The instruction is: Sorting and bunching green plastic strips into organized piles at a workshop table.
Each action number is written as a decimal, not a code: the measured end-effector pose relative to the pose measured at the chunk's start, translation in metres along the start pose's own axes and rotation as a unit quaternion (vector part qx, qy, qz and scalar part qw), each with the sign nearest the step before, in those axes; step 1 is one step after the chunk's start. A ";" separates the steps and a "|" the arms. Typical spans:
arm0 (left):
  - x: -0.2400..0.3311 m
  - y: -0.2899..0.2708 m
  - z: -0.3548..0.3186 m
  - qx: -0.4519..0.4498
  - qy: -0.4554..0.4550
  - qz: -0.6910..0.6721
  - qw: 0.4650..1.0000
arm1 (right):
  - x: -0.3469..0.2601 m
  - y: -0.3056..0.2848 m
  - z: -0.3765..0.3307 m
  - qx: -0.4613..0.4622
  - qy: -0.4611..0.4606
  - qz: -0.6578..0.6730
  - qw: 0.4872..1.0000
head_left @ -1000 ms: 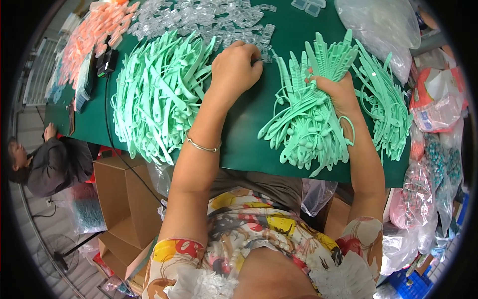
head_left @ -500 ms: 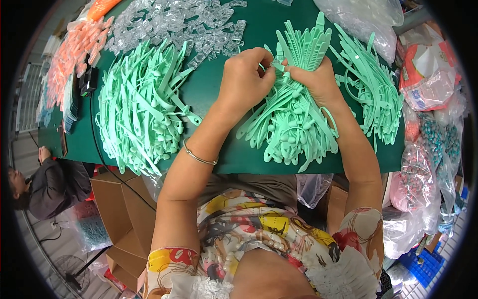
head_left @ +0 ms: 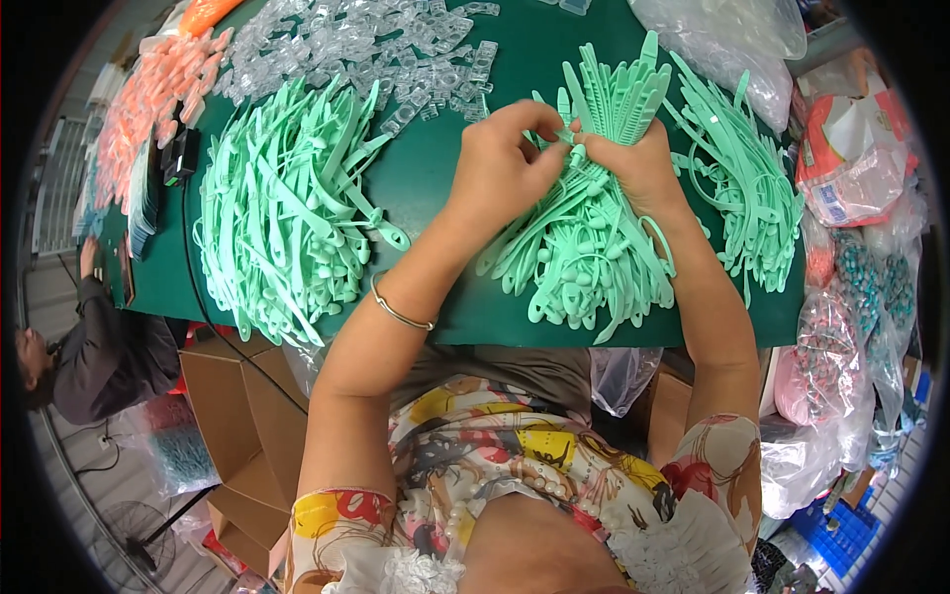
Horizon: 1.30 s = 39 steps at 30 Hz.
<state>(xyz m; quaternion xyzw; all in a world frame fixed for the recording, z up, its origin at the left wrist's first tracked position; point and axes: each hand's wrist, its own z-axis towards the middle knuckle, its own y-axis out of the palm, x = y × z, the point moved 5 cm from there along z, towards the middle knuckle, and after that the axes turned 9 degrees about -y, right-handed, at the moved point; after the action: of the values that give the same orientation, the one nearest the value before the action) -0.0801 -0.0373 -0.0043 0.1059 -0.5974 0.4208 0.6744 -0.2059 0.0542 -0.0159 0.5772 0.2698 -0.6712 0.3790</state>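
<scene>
My right hand (head_left: 645, 170) is wrapped around the neck of a thick bundle of mint-green plastic straps (head_left: 599, 262). The ridged flat ends fan up above my thumb, and the looped, knobbed ends spread out below on the table. At the bundle's left side my left hand (head_left: 507, 163) is closed in a pinch, its fingertips against a thin green strap near my right thumb. Those fingertips partly hide what they hold. A large loose pile of the same straps (head_left: 282, 218) lies to the left, and a smaller pile (head_left: 747, 183) lies to the right.
Clear plastic clips (head_left: 346, 49) and orange pieces (head_left: 158, 94) cover the far left of the green table (head_left: 435, 297). A black cable (head_left: 193, 267) crosses its left edge. Filled bags (head_left: 841, 327) crowd the right. An open cardboard box (head_left: 233, 426) and a seated person (head_left: 109, 346) are at left.
My left hand has shifted slightly right and down, closer to my right thumb. The bundle stays gripped in my right hand. The person at left has raised an arm toward the table.
</scene>
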 end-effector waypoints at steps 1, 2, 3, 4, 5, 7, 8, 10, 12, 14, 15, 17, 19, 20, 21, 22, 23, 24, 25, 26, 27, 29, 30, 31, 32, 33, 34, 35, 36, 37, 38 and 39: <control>-0.009 0.000 0.002 -0.032 -0.095 -0.119 0.988 | -0.002 0.002 -0.001 0.003 0.004 -0.007 1.000; -0.010 -0.002 0.003 -0.029 -0.096 -0.117 0.988 | -0.003 0.004 -0.001 0.005 0.008 -0.014 1.000; -0.016 -0.001 0.005 -0.052 -0.136 -0.129 0.981 | -0.003 0.005 -0.002 0.002 0.007 -0.012 1.000; -0.021 0.000 0.005 -0.074 -0.176 -0.141 0.971 | -0.003 0.004 -0.002 0.001 0.009 -0.014 1.000; -0.020 0.002 0.006 -0.072 -0.148 -0.119 0.979 | -0.003 0.004 -0.003 -0.002 0.010 -0.017 1.000; -0.015 0.003 0.007 -0.074 -0.121 -0.087 0.986 | -0.005 0.006 -0.004 -0.003 0.018 -0.009 1.000; -0.014 0.002 0.008 -0.080 -0.120 -0.079 0.986 | -0.005 0.006 -0.005 0.002 0.026 -0.005 1.000; -0.014 0.004 0.007 -0.089 -0.129 -0.065 0.986 | -0.005 0.006 -0.005 -0.024 0.030 -0.010 0.999; -0.015 0.003 0.006 -0.098 -0.139 -0.052 0.984 | -0.002 0.010 -0.006 -0.047 -0.013 -0.015 0.999; -0.020 0.004 0.004 -0.120 -0.193 -0.106 0.968 | 0.003 0.009 -0.005 -0.058 0.001 -0.012 0.998; -0.020 0.003 0.004 -0.118 -0.193 -0.107 0.968 | 0.000 0.010 -0.005 -0.068 -0.012 -0.020 0.997; -0.020 0.001 0.005 -0.077 -0.170 -0.108 0.977 | -0.003 0.013 -0.004 -0.079 -0.025 -0.029 0.996; -0.018 -0.001 0.006 -0.059 -0.157 -0.110 0.980 | -0.005 0.012 -0.002 -0.077 -0.029 -0.065 0.995; -0.018 -0.004 0.006 -0.043 -0.152 -0.113 0.981 | -0.007 0.011 -0.002 -0.075 -0.029 -0.067 0.994; -0.017 -0.008 0.006 -0.028 -0.146 -0.116 0.982 | -0.007 0.012 -0.002 -0.071 -0.015 -0.078 0.994; -0.018 -0.008 0.006 -0.030 -0.145 -0.118 0.982 | -0.008 0.012 -0.002 -0.067 -0.001 -0.088 0.994; -0.019 -0.009 0.006 -0.012 -0.148 -0.148 0.978 | -0.008 0.013 -0.001 -0.061 0.011 -0.081 0.995; -0.020 -0.012 0.006 0.006 -0.151 -0.177 0.973 | -0.008 0.013 -0.001 -0.058 0.010 -0.081 0.995; -0.020 -0.015 0.006 0.004 -0.156 -0.182 0.971 | -0.007 0.012 -0.001 -0.056 0.022 -0.081 0.995; -0.019 -0.014 0.006 0.001 -0.155 -0.181 0.971 | -0.006 0.012 -0.001 -0.055 0.034 -0.081 0.995; -0.018 -0.013 0.006 -0.002 -0.158 -0.187 0.969 | -0.007 0.012 -0.002 -0.052 0.034 -0.081 0.995; -0.024 -0.010 0.006 -0.033 -0.158 -0.166 0.973 | -0.006 0.011 -0.004 -0.028 0.058 -0.037 0.997; -0.024 -0.011 0.007 -0.034 -0.156 -0.167 0.973 | -0.006 0.010 -0.005 -0.016 0.069 -0.015 0.997; -0.022 -0.012 0.007 -0.033 -0.134 -0.073 0.988 | -0.007 0.010 -0.005 -0.014 0.068 -0.016 0.997; -0.020 -0.014 0.008 -0.030 -0.111 0.021 0.993 | -0.008 0.011 -0.006 0.003 0.075 0.022 0.997; -0.018 -0.015 0.007 -0.030 -0.111 0.021 0.993 | -0.008 0.010 -0.006 0.020 0.083 0.061 0.994; -0.015 -0.016 0.006 -0.031 -0.104 0.091 0.990 | -0.008 0.009 -0.006 0.020 0.083 0.061 0.994; -0.013 -0.016 0.005 -0.032 -0.097 0.161 0.982 | -0.007 0.008 -0.006 0.035 0.096 0.078 0.992; -0.014 -0.018 0.005 -0.030 -0.098 0.163 0.981 | -0.006 0.009 -0.006 0.048 0.110 0.097 0.988; -0.015 -0.020 0.005 -0.024 -0.092 0.182 0.979 | -0.005 0.008 -0.005 0.045 0.111 0.099 0.988; -0.016 -0.023 0.005 -0.018 -0.087 0.201 0.976 | -0.005 0.005 -0.005 0.040 0.113 0.103 0.987; -0.018 -0.028 0.007 -0.015 -0.090 0.205 0.975 | -0.004 0.003 -0.005 0.034 0.115 0.107 0.987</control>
<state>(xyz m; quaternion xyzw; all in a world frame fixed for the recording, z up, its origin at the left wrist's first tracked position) -0.0646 -0.0674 -0.0081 0.0085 -0.6706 0.5299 0.5191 -0.2000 0.0571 -0.0125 0.6884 0.2253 -0.5647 0.3954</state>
